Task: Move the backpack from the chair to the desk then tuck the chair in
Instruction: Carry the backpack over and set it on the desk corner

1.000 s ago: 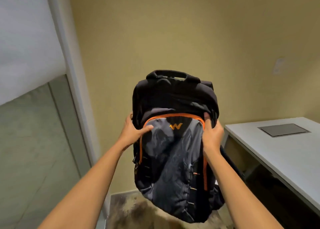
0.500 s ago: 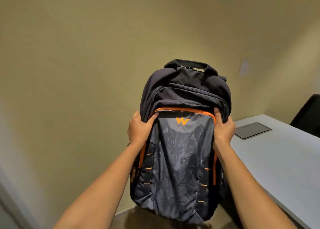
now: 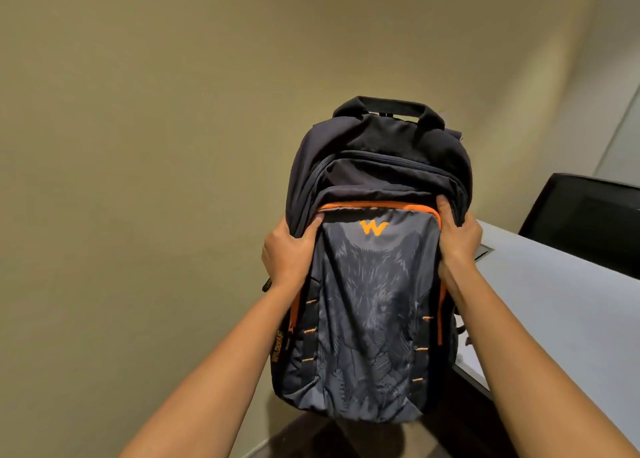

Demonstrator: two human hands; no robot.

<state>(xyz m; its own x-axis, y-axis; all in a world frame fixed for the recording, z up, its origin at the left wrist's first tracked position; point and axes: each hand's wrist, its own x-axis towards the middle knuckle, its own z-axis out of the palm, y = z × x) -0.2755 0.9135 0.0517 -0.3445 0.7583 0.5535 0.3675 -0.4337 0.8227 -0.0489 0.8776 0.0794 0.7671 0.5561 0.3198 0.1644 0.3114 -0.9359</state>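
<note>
A black and grey backpack (image 3: pixel 372 284) with orange zip trim and an orange W logo hangs upright in the air in front of me, at the middle of the head view. My left hand (image 3: pixel 287 253) grips its left side and my right hand (image 3: pixel 457 239) grips its right side, both just below the orange zip. The white desk (image 3: pixel 554 312) lies to the right, its near corner partly hidden behind the backpack. A black chair back (image 3: pixel 585 218) shows at the far right, beyond the desk.
A plain beige wall (image 3: pixel 156 146) fills the left and the background. A grey inset panel (image 3: pixel 483 251) on the desk peeks out beside my right hand. Dark floor (image 3: pixel 294 440) shows below the backpack.
The view has swung right: the glass partition on the left is gone and more of the desk and a black chair back have come in. The backpack, held by both hands, moved toward the desk.
</note>
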